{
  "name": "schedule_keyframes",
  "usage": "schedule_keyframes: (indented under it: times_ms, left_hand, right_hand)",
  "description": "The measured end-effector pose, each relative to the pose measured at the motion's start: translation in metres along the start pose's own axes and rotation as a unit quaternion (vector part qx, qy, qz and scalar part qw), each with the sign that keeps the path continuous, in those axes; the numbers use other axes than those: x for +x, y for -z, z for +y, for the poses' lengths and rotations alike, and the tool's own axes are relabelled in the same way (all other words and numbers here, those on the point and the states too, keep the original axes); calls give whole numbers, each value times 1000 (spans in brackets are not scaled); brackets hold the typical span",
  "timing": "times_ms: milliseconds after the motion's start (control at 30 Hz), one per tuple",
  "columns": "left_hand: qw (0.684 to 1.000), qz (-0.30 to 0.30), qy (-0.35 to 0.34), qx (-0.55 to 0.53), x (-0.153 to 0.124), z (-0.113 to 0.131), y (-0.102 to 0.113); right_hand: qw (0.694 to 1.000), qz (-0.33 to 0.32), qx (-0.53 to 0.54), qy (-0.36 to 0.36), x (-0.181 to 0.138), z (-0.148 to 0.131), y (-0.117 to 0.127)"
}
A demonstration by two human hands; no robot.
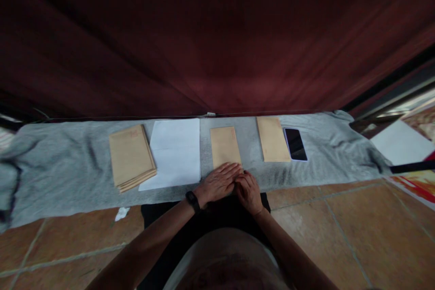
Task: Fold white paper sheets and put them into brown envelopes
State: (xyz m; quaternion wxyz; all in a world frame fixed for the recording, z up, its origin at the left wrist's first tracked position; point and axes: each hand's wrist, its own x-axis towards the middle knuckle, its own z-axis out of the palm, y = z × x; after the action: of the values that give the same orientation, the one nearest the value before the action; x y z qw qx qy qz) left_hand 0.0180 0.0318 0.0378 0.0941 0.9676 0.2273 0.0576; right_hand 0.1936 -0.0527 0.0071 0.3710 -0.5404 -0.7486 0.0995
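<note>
A brown paper envelope [224, 145] lies in front of me on the grey cloth, its near end hidden under my hands. My left hand [220, 182], with a black band on the wrist, rests flat on that near end with its fingers stretched out. Right beside it, my right hand [249, 191] has curled fingers closed at the envelope's near right corner. To the left are white paper sheets [175, 154] and a stack of several brown envelopes [131, 154] that overlaps them. Another brown envelope [273, 139] lies to the right, next to a phone [296, 144] with a dark screen.
The grey cloth [326, 145] covers a long, narrow surface. Behind it hangs a dark red curtain [217, 54]. A tiled floor [312, 231] lies below, with a crumpled white scrap [122, 213] at left. At far right is a white sheet [403, 141].
</note>
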Motion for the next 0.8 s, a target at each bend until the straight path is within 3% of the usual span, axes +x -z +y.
schedule_keyframes:
  times_ms: [333, 533, 667, 800]
  left_hand:
    - [1000, -1, 6, -10, -7, 5, -4]
    - [1000, 0, 4, -18, -14, 8, -7]
    - [1000, 6, 12, -19, -18, 9, -14]
    - [1000, 17, 20, -16, -20, 10, -18]
  right_hand:
    - [1000, 10, 6, -1, -1, -1, 1]
    - [996, 25, 70, -56, 4, -6, 9]
    - [996, 2, 68, -58, 10, -1, 15]
    - [997, -64, 34, -21, 15, 3, 19]
